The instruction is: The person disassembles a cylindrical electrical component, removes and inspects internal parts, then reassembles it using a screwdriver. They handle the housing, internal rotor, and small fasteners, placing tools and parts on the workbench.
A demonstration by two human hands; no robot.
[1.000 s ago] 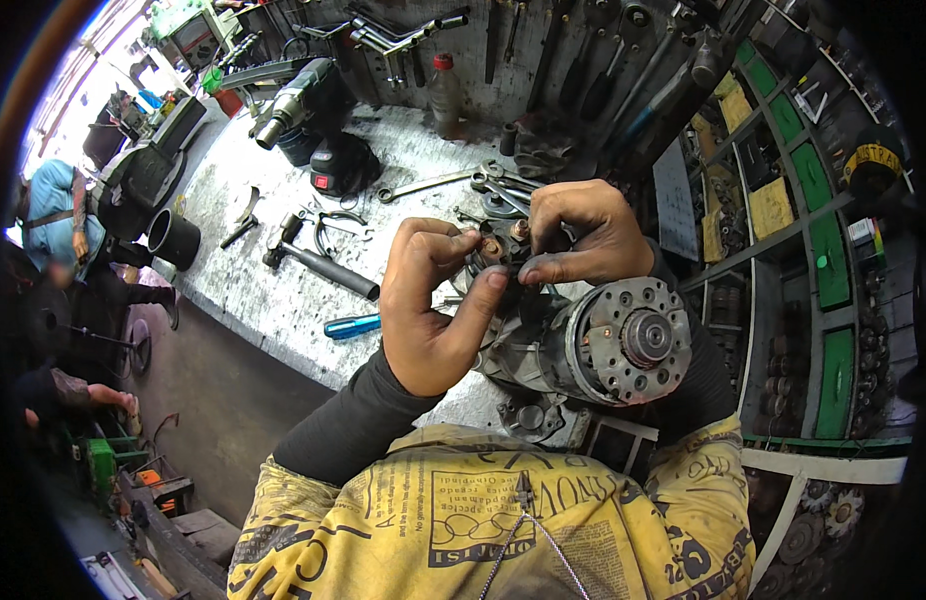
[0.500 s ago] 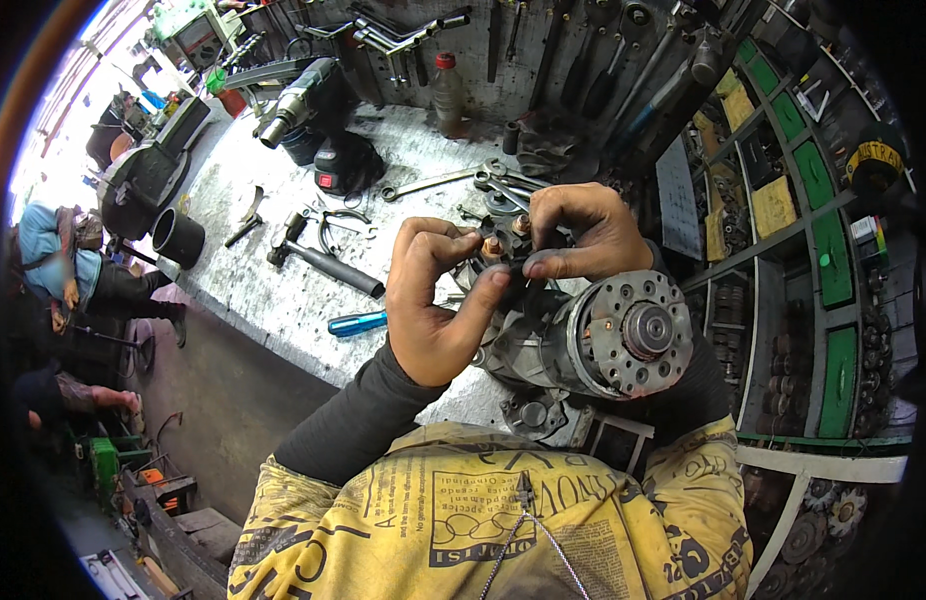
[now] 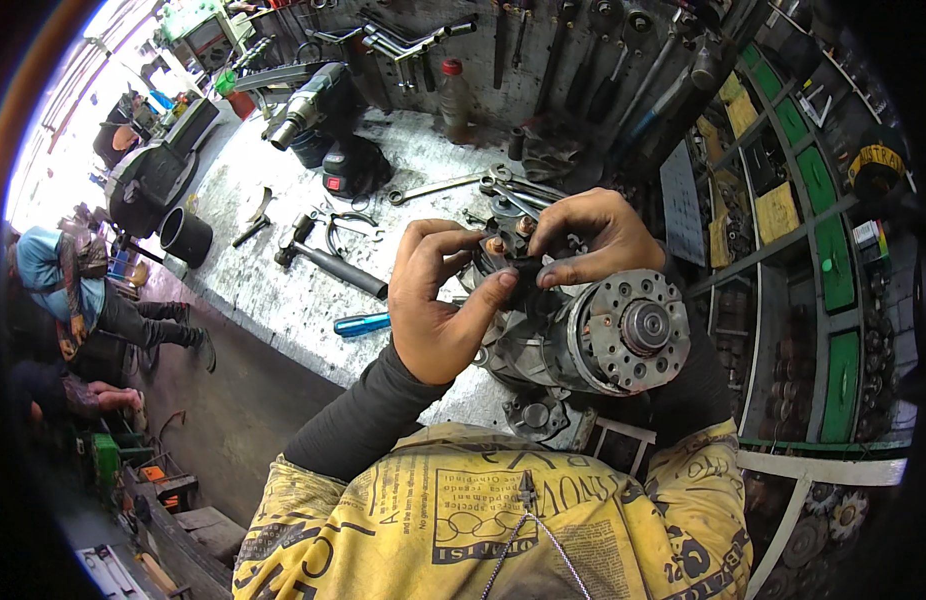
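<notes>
The left hand (image 3: 428,325) has its thumb and forefinger spread apart, the thumb tip at the left edge of a dark piece (image 3: 526,272). The right hand (image 3: 598,238) is curled, its thumb tip just right of that piece; whether either grip is clamped on it I cannot tell. Both thumbs are about equally near. The motor unit (image 3: 553,350) lies below the fingertips, toward the person, its long axis running roughly left to right, with its perforated end disc (image 3: 663,365) at the right.

Counted left to right on the surface (image 3: 283,305): one short curved-headed tool (image 3: 251,230), one power driver (image 3: 309,108), one hammer (image 3: 338,268), one blue-handled tool (image 3: 363,325), one spanner lying lengthwise (image 3: 438,187), one red-capped bottle (image 3: 454,105); then one motor unit, with two copper-coloured studs (image 3: 496,245) by the left fingertips.
</notes>
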